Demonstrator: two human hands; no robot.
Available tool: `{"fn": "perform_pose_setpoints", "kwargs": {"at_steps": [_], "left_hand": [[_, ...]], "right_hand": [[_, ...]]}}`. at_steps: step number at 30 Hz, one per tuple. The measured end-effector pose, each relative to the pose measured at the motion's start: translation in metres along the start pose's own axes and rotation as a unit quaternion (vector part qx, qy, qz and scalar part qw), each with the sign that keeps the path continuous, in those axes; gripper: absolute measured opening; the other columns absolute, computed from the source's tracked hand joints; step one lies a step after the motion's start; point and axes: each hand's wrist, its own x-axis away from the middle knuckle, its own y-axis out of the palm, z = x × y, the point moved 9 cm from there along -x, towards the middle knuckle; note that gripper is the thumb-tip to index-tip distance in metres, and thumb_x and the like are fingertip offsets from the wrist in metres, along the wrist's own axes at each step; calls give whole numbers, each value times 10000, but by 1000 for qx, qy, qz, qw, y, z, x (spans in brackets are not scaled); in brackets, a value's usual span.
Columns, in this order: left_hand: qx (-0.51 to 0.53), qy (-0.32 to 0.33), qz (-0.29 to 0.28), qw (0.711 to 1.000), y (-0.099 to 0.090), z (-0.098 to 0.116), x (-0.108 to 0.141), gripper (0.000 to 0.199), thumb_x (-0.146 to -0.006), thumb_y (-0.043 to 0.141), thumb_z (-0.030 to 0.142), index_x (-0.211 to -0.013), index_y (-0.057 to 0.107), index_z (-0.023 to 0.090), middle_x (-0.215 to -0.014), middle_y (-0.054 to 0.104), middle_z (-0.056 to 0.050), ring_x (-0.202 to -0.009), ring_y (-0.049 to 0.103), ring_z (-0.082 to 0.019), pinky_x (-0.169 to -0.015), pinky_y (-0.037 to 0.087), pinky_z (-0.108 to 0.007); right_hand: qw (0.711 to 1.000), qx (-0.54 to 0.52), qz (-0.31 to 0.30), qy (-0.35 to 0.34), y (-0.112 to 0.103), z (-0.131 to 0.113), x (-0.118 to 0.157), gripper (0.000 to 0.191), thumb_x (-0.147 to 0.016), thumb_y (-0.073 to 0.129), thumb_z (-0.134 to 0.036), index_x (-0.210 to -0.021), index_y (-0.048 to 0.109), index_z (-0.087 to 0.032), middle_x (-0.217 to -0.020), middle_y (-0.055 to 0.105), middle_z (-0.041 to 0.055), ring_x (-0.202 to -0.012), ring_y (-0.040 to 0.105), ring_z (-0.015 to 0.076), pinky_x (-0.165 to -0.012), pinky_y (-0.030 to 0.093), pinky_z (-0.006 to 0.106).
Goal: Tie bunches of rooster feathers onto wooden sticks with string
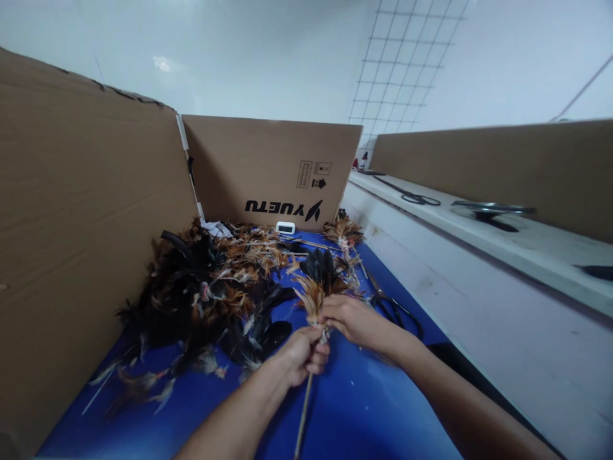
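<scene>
A feather duster [311, 295] with brown and black feathers is in front of me, its thin stick [303, 415] pointing down toward me. My left hand [306, 354] is closed around the stick just below the feathers. At the base of the feathers, the fingers of my right hand [347, 316] are pinched together; whether they grip a feather or the binding is hidden. A large heap of loose black and brown feathers [191, 287] lies to the left on the blue tabletop [373, 402].
Black-handled scissors [395, 310] lie right of my hands. Cardboard walls [86, 223] stand at left and back. A small white digital display [286, 227] and another feather bundle [343, 233] are at the far end. More scissors [420, 199] rest on the white ledge [527, 255].
</scene>
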Motion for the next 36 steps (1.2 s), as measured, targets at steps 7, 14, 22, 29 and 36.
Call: {"fn": "perform_pose_setpoints", "kwargs": {"at_steps": [7, 14, 22, 29, 36], "left_hand": [[-13, 24, -27, 999, 5, 2, 1, 370, -748, 559, 482, -719, 329, 194, -537, 308, 83, -373, 164, -14, -383, 38, -181], [-35, 49, -26, 998, 5, 6, 1, 441, -679, 638, 492, -681, 312, 194, -530, 302, 88, -371, 174, -7, -382, 32, -185], [-32, 58, -27, 997, 7, 11, 2, 451, -682, 635, 504, -685, 309, 192, -538, 297, 91, -381, 161, -2, -385, 27, -182], [-46, 66, -17, 997, 7, 14, 5, 439, -699, 619, 512, -710, 326, 186, -555, 307, 90, -389, 142, 3, -383, 40, -173], [-46, 74, -11, 996, 2, 15, 4, 439, -702, 618, 511, -698, 332, 179, -558, 337, 84, -384, 134, 8, -377, 53, -173]], "right_hand": [[999, 16, -5, 33, -2, 2, -1, 206, -821, 444, -92, -784, 629, -175, -831, 608, 38, -813, 554, 144, -730, 405, 240], [998, 1, 33, 58, -3, 9, 2, 162, -806, 470, -106, -807, 614, -179, -825, 600, 30, -769, 554, 144, -695, 418, 244], [914, 33, 373, 157, -47, 20, 76, 148, -851, 460, -234, -943, 570, -199, -971, 591, 90, -953, 526, 225, -878, 397, 400], [908, -179, 271, 264, 32, 27, 84, 157, -849, 463, -284, -807, 600, -220, -763, 627, 12, -701, 567, 160, -650, 449, 276], [879, -280, 266, 279, 63, 19, 76, 244, -862, 439, -364, -812, 604, -191, -727, 625, 4, -658, 560, 147, -611, 435, 253]]}}
